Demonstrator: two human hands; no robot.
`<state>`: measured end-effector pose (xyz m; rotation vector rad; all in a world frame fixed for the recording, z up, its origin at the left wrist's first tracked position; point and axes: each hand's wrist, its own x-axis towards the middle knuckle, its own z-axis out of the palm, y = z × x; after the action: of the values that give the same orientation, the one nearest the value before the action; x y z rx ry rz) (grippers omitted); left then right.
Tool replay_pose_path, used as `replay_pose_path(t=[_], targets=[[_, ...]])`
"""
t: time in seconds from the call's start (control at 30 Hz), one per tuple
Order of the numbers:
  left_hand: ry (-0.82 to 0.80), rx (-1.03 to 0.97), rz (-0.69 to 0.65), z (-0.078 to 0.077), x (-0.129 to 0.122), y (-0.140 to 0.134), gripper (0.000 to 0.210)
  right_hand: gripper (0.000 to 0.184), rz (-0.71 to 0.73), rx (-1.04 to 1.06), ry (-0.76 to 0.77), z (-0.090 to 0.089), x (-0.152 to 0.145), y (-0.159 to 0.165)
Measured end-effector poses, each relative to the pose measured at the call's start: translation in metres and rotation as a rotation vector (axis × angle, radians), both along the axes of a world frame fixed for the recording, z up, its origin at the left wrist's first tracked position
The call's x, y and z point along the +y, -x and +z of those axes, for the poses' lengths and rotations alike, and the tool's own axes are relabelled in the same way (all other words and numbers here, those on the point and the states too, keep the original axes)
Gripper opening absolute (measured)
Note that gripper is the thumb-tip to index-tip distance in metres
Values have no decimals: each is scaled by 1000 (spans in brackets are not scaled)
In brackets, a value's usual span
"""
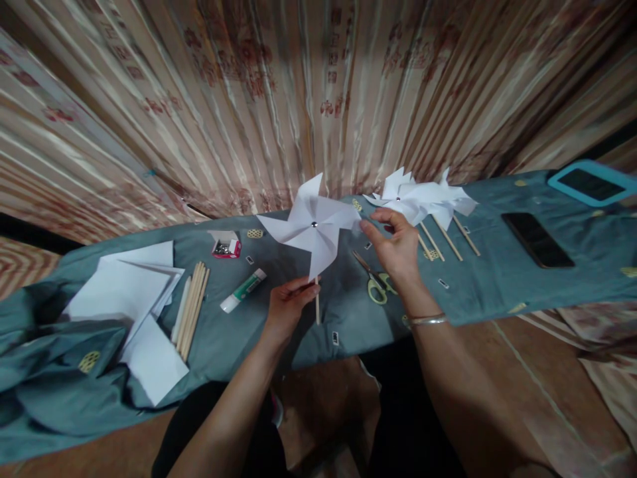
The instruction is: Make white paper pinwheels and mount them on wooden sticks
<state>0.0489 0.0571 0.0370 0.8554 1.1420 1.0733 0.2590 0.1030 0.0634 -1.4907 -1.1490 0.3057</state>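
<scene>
A white paper pinwheel (326, 234) with a round metal pin at its centre is held upright over the cloth. My left hand (291, 305) is closed around its thin wooden stick (317, 309), just below the paper blades. At the pinwheel's right blade is my right hand (395, 242), thumb and forefinger apart, the thumb at the blade's tip; whether it touches cannot be told. Below that hand lie scissors (377, 290) with light green handles. More white pinwheels (418, 199) on wooden sticks lie overlapping behind and right of my right hand.
On the green cloth (482, 292) at left are white paper sheets (124, 285) and a bundle of wooden sticks (193, 305). A glue stick (243, 290) and a small red box of pins (225, 245) sit nearer. At right lie a dark phone (537, 239) and a blue-framed device (592, 182). A curtain (298, 99) hangs behind.
</scene>
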Motion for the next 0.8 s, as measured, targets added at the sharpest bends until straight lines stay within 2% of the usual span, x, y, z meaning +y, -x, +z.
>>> replay_pose_path(t=[0.17, 0.5, 0.8], targets=[[25, 2, -16, 2, -1, -1, 27, 14, 165, 134, 22, -5, 5, -2], [16, -22, 36, 7, 6, 2, 26, 22, 333, 535, 175, -2, -4, 22], [34, -56, 80, 7, 7, 4, 29, 29, 401, 594, 236, -3, -13, 37]])
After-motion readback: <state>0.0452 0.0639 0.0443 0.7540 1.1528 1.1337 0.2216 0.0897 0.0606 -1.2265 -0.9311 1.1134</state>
